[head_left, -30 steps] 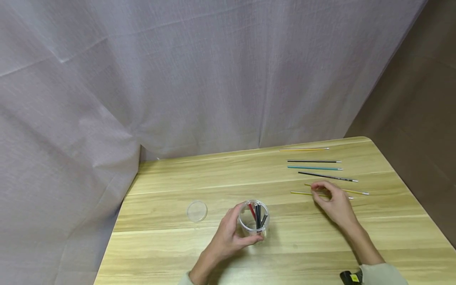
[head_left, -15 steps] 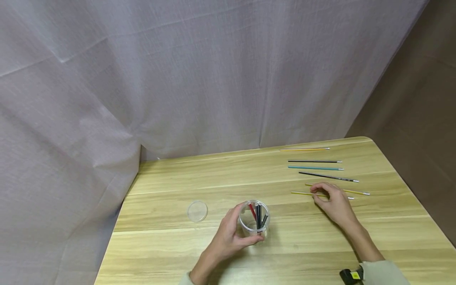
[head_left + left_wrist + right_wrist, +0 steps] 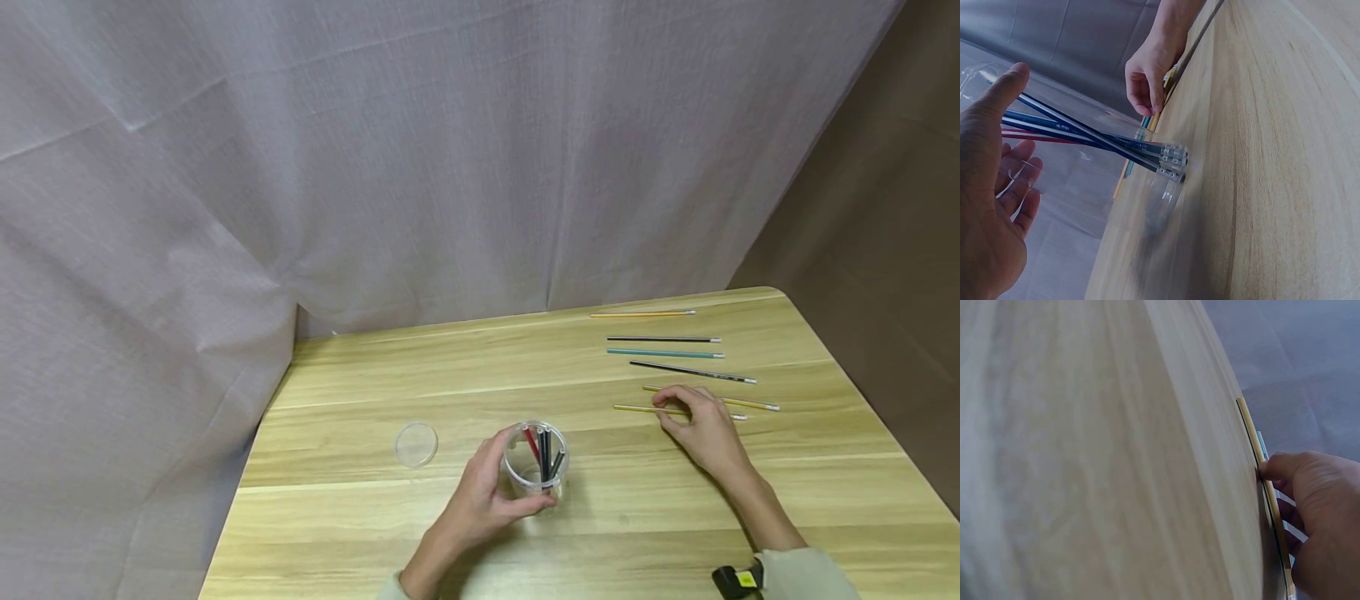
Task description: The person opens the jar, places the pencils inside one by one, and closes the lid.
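Observation:
My left hand point(image 3: 476, 496) grips a transparent plastic jar point(image 3: 516, 481) from its left side, thumb at the front. In the left wrist view a red pencil point(image 3: 1041, 136) and several dark pencils point(image 3: 1075, 129) lean inside it, their silvery ends at the jar's bottom. My right hand point(image 3: 702, 427) is over two yellow pencils lying on the table. Thumb and forefinger pinch the nearer yellow pencil point(image 3: 632, 407); in the right wrist view the thumb presses on this pencil point(image 3: 1249, 422). Just beyond lies the other yellow pencil point(image 3: 753, 405), partly hidden by the hand.
Farther back on the wooden table point(image 3: 337, 517) lie a black pencil point(image 3: 690, 372), a teal pencil point(image 3: 663, 353), another black pencil point(image 3: 660, 339) and an orange-yellow pencil point(image 3: 641, 314). A round transparent lid point(image 3: 416, 444) lies left of the jar. Grey curtain point(image 3: 450, 183) hangs behind.
My right thumb and forefinger have closed slightly onto the nearer yellow pencil. The left hand and jar have stayed in place.

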Demonstrator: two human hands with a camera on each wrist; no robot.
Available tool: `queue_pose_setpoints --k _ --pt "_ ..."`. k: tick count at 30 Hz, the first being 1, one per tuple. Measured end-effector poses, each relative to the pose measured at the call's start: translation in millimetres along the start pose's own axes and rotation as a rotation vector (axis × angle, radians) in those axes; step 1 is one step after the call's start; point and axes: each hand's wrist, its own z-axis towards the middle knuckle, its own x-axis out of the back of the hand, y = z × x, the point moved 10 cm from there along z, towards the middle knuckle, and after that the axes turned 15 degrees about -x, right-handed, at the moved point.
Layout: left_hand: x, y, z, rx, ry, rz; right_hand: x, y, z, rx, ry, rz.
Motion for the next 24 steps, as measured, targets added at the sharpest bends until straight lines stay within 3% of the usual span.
queue_pose_setpoints --k 11,20,24 --pt "-1.1 -1.2 -0.5 0.001 -0.003 0.011 -1.6 2.7 -0.8 -0.024 -0.014 -0.008" --pt "-1.8 -1.7 -0.6 -0.013 0.001 0.022 1.3 -11.2 -1.1 0.001 -0.017 0.031" --pt "-3.2 -2.9 -1.0 0.01 -0.007 0.01 2.6 -17.7 -0.2 0.017 -0.018 0.037"
